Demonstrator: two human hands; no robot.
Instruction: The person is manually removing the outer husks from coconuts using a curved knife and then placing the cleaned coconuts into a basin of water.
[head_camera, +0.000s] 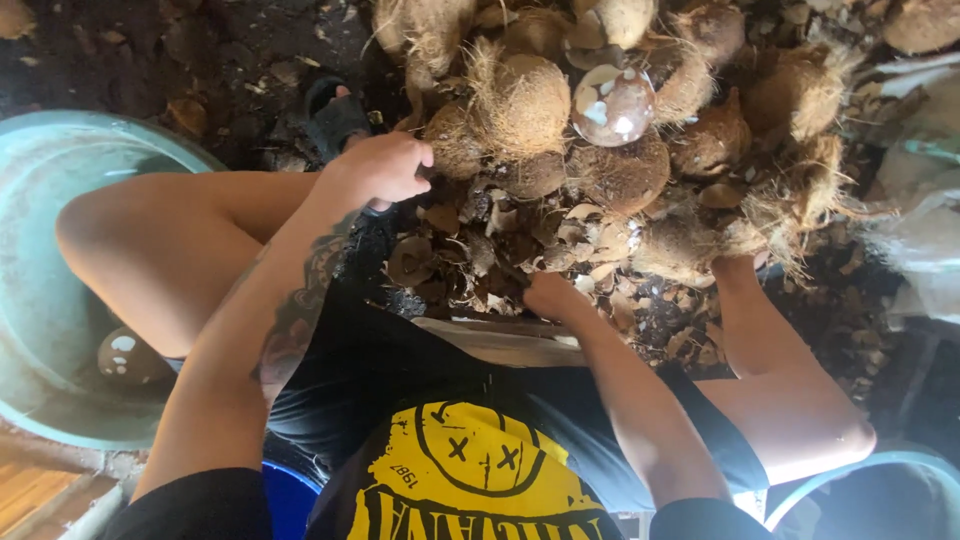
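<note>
Between the bent knees, on the dark dirt floor (230, 60), a heap of brown fibrous husked coconuts (640, 130), piled within arm's reach of the seated person. Left hand (378, 168) curled in a loose fist at the near left edge of the heap, knuckles up, touching or just beside a small hairy coconut (455, 140); whether anything sits inside the fist, cannot tell. Right hand (550, 293) lower and nearer, pushed palm-down into the litter of broken brown shell chips (560, 240) at the foot of the heap, fingers hidden among the pieces, so grasp impossible to judge. High in the pile, one partly peeled coconut with pale patches on a glossy dark shell (613, 105), resting against the hairy ones around it. At far left, a large pale green plastic basin (40, 200) beside the left thigh, holding a dark rounded peeled coconut with white flecks (128, 355), seemingly kept apart from the unpeeled heap. Near right, only the rim of a second light blue basin (880, 470). Beyond the left hand, a black sandal on a foot (335, 115). Across the lap, a pale wooden plank (500, 340), likely a rest for working the shells.
</note>
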